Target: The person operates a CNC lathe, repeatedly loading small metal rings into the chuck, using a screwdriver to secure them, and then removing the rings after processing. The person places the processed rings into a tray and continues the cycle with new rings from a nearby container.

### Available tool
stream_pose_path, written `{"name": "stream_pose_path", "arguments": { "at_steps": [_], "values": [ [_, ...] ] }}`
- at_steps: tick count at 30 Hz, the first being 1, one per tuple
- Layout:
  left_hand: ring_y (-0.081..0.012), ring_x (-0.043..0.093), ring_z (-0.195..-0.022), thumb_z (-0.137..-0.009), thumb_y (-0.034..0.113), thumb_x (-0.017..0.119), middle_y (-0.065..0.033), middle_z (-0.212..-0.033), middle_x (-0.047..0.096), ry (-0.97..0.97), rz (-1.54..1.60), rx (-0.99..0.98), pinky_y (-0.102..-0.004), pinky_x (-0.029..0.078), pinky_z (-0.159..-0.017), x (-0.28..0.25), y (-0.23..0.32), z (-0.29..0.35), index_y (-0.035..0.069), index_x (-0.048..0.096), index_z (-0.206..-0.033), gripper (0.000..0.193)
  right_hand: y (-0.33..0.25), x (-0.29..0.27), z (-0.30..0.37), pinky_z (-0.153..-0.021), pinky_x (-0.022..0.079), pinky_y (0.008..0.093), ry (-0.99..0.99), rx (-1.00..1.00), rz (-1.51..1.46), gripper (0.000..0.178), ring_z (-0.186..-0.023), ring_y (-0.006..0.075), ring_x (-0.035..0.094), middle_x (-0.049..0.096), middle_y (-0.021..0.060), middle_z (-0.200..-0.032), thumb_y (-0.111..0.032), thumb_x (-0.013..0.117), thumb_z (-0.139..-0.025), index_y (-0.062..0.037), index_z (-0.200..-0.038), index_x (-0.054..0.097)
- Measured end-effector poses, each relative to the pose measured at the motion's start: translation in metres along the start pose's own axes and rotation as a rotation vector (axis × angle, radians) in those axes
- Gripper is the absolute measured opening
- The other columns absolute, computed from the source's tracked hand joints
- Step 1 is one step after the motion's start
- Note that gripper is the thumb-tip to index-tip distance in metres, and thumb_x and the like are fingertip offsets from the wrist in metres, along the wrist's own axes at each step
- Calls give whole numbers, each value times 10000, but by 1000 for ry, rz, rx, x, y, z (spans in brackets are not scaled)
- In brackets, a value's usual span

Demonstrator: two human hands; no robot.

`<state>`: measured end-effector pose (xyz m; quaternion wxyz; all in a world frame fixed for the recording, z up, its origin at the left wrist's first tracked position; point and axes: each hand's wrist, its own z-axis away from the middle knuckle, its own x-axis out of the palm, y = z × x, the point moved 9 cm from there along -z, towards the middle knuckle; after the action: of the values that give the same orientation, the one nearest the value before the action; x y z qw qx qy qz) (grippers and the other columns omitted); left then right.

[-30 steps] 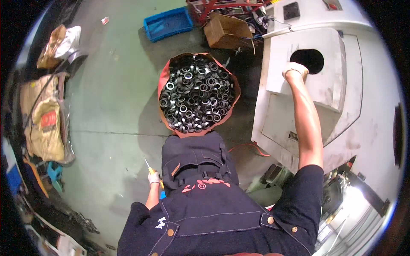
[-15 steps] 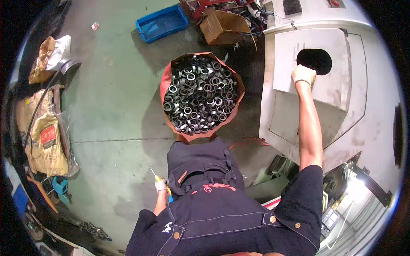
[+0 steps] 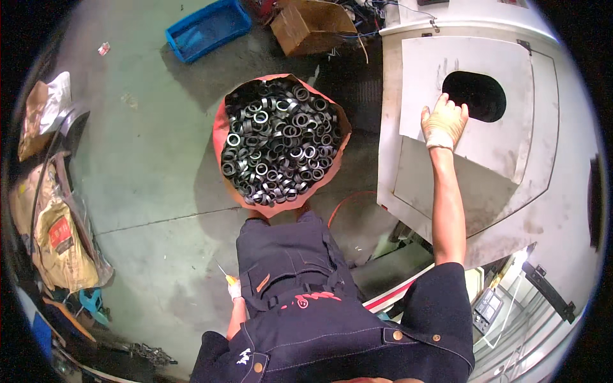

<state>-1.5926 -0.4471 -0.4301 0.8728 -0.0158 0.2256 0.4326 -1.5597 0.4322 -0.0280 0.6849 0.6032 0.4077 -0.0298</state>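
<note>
My right hand (image 3: 445, 122), in a pale glove, reaches onto a light panel (image 3: 421, 70) of the large machine. Its fingers are stretched out and the thumb stands apart. The fingertips lie at the lower left edge of a dark rounded opening (image 3: 474, 97); nothing shows in this hand. Low at my left side, my left hand (image 3: 234, 290), also gloved, is closed round a screwdriver (image 3: 227, 275) with a yellow handle and a thin shaft pointing up and left. In front of my legs stands a red-rimmed sack (image 3: 220, 131) full of dark metal rings (image 3: 284, 137).
A blue plastic tub (image 3: 211, 29) and a cardboard box (image 3: 310, 27) lie beyond the sack. Crumpled yellowish sacks (image 3: 60, 233) sit along the left, near a teal tool-like object (image 3: 94, 305). An orange cable (image 3: 341, 204) runs on the floor. A control panel (image 3: 488, 306) is at lower right.
My right hand has gone from a fist at the opening's edge to stretched fingers. The view has shifted, so the sack and tub appear farther left. The screwdriver stays in my left hand.
</note>
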Motion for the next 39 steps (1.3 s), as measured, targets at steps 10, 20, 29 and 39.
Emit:
{"name": "stream_pose_path", "arguments": {
  "at_steps": [10, 20, 29, 39],
  "values": [
    [-150, 547, -780, -728, 22, 664, -4, -888, 558, -10, -71, -45, -295, 462, -740, 6, 31, 11, 73, 561, -1055, 347, 1, 7, -7, -1021, 295, 409, -127, 15, -8, 645, -918, 245, 601, 646, 117, -980, -470, 602, -803, -13, -1251, 519],
    [-161, 556, -834, -738, -26, 616, -10, -915, 553, -57, 29, 103, -300, 459, -781, 21, 55, 6, 81, 542, -1106, 391, 21, 21, -41, -786, 511, 426, -434, 82, -341, 546, -943, 333, 655, 664, 216, -994, -522, 482, -876, -34, -1062, 640],
    [-177, 563, -822, -713, 0, 663, -20, -910, 567, -69, 105, -46, -308, 466, -783, 34, 38, -9, 55, 541, -1113, 421, 53, 91, -79, -931, 437, 411, -743, 156, -556, 541, -1101, 379, 563, 585, 254, -1131, -437, 468, -831, 21, -1074, 623],
    [-185, 570, -787, -710, 4, 647, -43, -902, 590, -53, 56, 46, -308, 466, -734, 30, 65, 20, 42, 590, -1042, 339, 75, 140, -92, -985, 405, 403, -653, 282, -617, 465, -1169, 327, 541, 554, 233, -1226, -265, 376, -833, 4, -1127, 615]
  ]
}}
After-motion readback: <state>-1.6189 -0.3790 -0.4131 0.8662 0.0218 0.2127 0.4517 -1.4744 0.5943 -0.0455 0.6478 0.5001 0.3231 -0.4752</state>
